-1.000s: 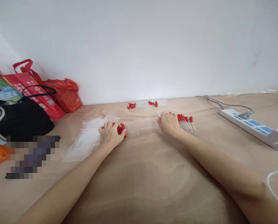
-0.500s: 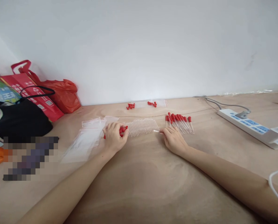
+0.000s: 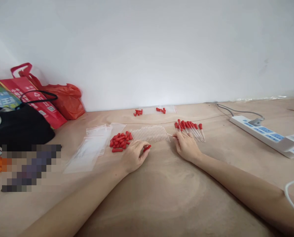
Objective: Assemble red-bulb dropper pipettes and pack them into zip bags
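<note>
Pinched between the thumb and fingers of my left hand is a red rubber dropper bulb. Behind that hand lies a heap of loose red bulbs. My right hand grips a thin clear dropper tube, its end pointing left. Between the hands, a row of clear dropper tubes lies side by side on the table. Just beyond my right hand are several droppers with red bulbs fitted, partly hidden by it.
Clear zip bags lie flat at the left. More bulbs and a bag sit near the wall. A white power strip with a grey cable is at the right. Shopping bags and a black bag stand at the left.
My left hand has moved right and nearer from the heap, now carrying a red bulb, so the heap shows. My right hand, with the tube, has shifted slightly to the right.
</note>
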The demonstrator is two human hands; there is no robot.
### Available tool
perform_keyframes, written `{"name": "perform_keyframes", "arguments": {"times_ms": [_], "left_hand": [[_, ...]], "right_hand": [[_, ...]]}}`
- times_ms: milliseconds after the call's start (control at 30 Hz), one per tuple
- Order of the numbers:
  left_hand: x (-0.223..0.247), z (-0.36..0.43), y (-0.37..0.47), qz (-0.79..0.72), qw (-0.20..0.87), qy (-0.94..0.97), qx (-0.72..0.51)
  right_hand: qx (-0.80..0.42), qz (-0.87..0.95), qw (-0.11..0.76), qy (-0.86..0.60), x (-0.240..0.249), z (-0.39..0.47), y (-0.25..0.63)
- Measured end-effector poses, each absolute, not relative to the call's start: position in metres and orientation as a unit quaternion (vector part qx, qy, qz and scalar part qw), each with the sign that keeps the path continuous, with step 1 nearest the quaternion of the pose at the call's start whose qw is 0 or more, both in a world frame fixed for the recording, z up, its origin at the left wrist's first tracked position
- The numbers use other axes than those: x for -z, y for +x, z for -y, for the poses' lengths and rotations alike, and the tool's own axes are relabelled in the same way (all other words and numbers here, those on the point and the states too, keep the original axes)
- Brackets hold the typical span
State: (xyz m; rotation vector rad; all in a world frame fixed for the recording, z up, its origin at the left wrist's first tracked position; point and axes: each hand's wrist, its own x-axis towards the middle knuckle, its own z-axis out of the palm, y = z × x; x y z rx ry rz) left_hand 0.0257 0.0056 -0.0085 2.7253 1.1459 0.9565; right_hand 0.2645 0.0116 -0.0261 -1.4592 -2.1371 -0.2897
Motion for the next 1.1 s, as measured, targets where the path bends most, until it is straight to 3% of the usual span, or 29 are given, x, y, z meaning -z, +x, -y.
{"name": "perform_keyframes", "arguments": {"times_ms": [233,833,1100], "left_hand": [[0.008,-0.004,0.027,-0.370,-0.020,0.888,-0.274],[0.007,-0.002,0.027,-0.296,-0.006,0.903,-0.312],[0.005,0.001,0.029,-0.276,-0.017,0.907,-0.318]], "right_hand": [[0.039,0.861,0.295,-0.412,0.023,0.002,0.240],[-0.007,0.893,0.304,-0.331,0.021,0.002,0.239],[0.033,0.891,0.312,-0.329,0.019,0.004,0.238]]}}
